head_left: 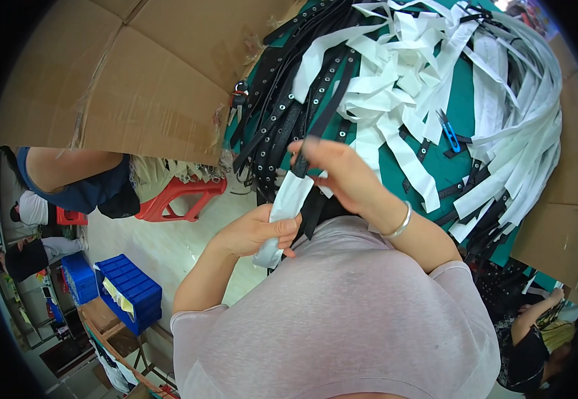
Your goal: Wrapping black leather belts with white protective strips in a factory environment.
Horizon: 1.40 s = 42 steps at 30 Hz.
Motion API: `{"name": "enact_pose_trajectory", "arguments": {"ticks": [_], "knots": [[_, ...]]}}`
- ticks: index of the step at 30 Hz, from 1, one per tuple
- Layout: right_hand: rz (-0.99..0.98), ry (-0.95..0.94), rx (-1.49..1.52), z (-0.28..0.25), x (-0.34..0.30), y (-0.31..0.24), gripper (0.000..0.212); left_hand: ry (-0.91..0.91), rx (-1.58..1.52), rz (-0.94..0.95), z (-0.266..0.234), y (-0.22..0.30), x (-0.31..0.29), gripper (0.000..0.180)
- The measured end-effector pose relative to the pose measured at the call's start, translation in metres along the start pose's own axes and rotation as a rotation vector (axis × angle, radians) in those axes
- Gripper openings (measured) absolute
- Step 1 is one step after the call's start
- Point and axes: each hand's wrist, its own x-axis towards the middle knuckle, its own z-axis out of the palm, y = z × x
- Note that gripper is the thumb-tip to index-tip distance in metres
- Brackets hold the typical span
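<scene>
My left hand (256, 231) is closed around a white wrapping sleeve (293, 195), thumb on top, close to my body. A black belt (332, 105) runs from the green table down into the sleeve's upper end. My right hand (350, 174), with a silver bangle at the wrist, pinches this belt just above the sleeve; its fingertips are slightly blurred. Beyond my hands lie several black belts with metal eyelets (277, 113) and a heap of loose white strips (395, 73). Blue-handled thread snips (449, 134) rest right of that heap.
A bundle of white-sleeved belts (535, 120) curves along the table's right side. Large cardboard (149, 80) stands at the left, with more cardboard (562, 233) at the right. A red stool (186, 198) and a blue crate (133, 289) are at the left. Other people sit nearby.
</scene>
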Motion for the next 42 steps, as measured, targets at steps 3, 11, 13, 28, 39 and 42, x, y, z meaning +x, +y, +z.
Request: {"name": "enact_pose_trajectory", "arguments": {"ticks": [3, 11, 13, 28, 39, 42], "knots": [[0.026, 0.142, 0.206, -0.012, 0.013, -0.006, 0.027, -0.011, -0.025, -0.028, -0.004, -0.004, 0.003, 0.027], [-0.353, 0.164, -0.066, 0.003, -0.004, -0.005, 0.019, -0.029, 0.021, 0.035, -0.005, 0.0, -0.003, 0.03], [-0.399, 0.16, -0.129, 0.004, -0.007, -0.023, 0.019, -0.047, 0.042, 0.061, -0.005, 0.001, -0.003, 0.034], [-0.407, 0.163, -0.222, -0.004, -0.01, -0.045, 0.029, -0.196, 0.068, 0.23, 0.001, 0.028, 0.043, 0.06], [-0.394, 0.242, -0.122, -0.018, -0.002, -0.052, 0.035, -0.165, 0.089, 0.182, -0.002, 0.03, 0.051, 0.051], [-0.455, 0.11, -0.39, -0.017, -0.014, -0.038, 0.035, -0.146, 0.092, 0.206, 0.0, 0.036, 0.053, 0.052]]}}
